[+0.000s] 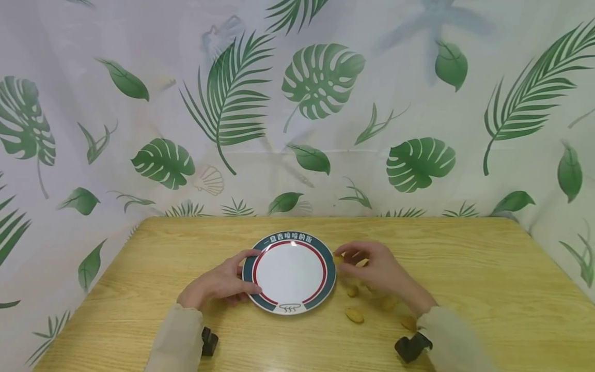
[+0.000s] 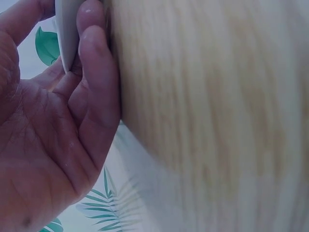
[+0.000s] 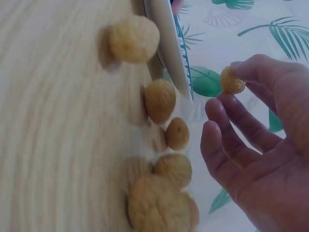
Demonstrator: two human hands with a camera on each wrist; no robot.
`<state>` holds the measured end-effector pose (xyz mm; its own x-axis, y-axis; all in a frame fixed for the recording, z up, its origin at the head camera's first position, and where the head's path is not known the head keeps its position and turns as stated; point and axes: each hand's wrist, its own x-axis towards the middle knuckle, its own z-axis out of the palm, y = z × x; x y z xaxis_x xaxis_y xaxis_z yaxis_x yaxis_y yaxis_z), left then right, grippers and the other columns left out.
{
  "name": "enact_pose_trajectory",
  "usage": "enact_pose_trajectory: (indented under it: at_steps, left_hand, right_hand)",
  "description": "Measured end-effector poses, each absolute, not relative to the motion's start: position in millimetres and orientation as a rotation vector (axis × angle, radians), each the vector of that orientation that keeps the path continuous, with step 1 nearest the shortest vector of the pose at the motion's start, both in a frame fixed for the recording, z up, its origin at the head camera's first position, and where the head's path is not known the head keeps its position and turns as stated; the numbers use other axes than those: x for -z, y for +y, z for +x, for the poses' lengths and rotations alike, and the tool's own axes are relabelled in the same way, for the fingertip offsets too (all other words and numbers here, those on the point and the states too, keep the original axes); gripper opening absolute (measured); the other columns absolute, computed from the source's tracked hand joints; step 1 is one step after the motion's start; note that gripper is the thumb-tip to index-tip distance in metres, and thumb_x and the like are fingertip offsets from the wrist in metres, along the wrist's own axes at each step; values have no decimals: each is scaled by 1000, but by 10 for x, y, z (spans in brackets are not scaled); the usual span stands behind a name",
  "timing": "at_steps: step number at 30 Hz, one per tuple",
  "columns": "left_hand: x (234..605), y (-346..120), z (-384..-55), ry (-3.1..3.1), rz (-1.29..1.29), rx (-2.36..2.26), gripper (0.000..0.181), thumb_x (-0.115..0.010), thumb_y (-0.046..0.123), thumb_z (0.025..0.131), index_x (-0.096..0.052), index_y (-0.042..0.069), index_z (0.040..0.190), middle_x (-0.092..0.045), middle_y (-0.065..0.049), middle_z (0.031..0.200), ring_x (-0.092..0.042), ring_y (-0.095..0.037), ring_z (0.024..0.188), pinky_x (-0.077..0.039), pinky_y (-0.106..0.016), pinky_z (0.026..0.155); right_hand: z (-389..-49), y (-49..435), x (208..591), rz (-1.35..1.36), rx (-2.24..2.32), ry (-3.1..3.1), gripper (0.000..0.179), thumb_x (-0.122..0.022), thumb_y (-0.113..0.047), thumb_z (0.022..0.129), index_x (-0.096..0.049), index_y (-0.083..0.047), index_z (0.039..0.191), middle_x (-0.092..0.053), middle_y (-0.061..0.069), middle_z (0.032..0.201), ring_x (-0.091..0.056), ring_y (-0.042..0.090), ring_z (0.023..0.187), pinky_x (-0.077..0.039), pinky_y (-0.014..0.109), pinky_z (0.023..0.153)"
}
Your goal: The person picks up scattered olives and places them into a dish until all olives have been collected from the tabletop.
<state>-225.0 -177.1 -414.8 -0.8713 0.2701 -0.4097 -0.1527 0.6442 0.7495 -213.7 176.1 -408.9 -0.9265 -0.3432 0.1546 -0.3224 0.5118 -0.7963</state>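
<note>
A white plate (image 1: 290,274) with a dark blue-green rim, a red ring and white writing is on the wooden table, its left side raised a little. My left hand (image 1: 222,280) grips its left edge, thumb over the rim and fingers underneath, as the left wrist view confirms. To the right of the plate, my right hand (image 1: 375,266) pinches a small wrinkled golden-brown ball (image 3: 233,81), like a fried puff, between thumb and fingertip. Several similar balls (image 3: 160,101) lie on the table under and beside that hand, partly hidden by it in the head view.
The light wooden table (image 1: 488,268) reaches back to a pale curtain (image 1: 353,170) printed with green leaves. One ball (image 1: 354,315) lies just off the plate's lower right. A black wrist mount (image 1: 412,347) sits at the right sleeve and another (image 1: 209,342) at the left.
</note>
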Motion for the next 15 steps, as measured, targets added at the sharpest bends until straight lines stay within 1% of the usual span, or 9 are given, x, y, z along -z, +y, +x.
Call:
enact_pose_trajectory:
  at_steps: [7, 15]
  left_hand:
    - [4138, -1766, -2243, 2376, 92, -1136, 83, -83, 26, 85, -37, 31, 155, -65, -8, 100, -62, -21, 72, -53, -29, 62]
    - [4144, -1762, -2246, 2381, 80, -1127, 84, -83, 27, 85, -37, 32, 155, -64, -8, 102, -63, -21, 72, -54, -30, 63]
  right_hand:
    - [-2152, 1651, 4102, -621, 1419, 2685, 20, -77, -17, 92, -76, -15, 112, -73, 3, 104, -64, 17, 92, -55, 28, 82]
    - [-2156, 1529, 4102, -586, 1411, 2640, 21, -76, -19, 93, -75, -17, 114, -72, 2, 107, -63, 18, 96, -55, 28, 84]
